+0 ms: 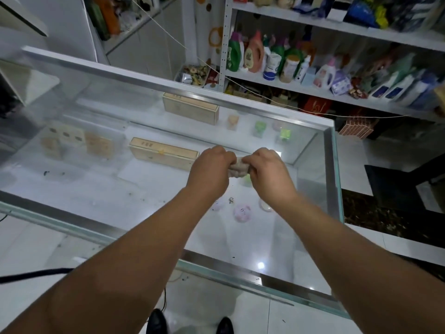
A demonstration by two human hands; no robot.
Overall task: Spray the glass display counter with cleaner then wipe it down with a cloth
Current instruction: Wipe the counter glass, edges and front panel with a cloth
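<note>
The glass display counter stretches across the view, its top framed by metal edges. Above its right half both my hands meet around a small bunched beige cloth. My left hand grips the cloth's left end with curled fingers. My right hand grips its right end the same way. Most of the cloth is hidden between the two hands. No spray bottle of cleaner shows near the counter.
Inside the case lie wooden boxes, small green jars and round pastel items. White shelves with detergent bottles stand behind at the right. A string runs across above the far rim. My shoes show below on the tiled floor.
</note>
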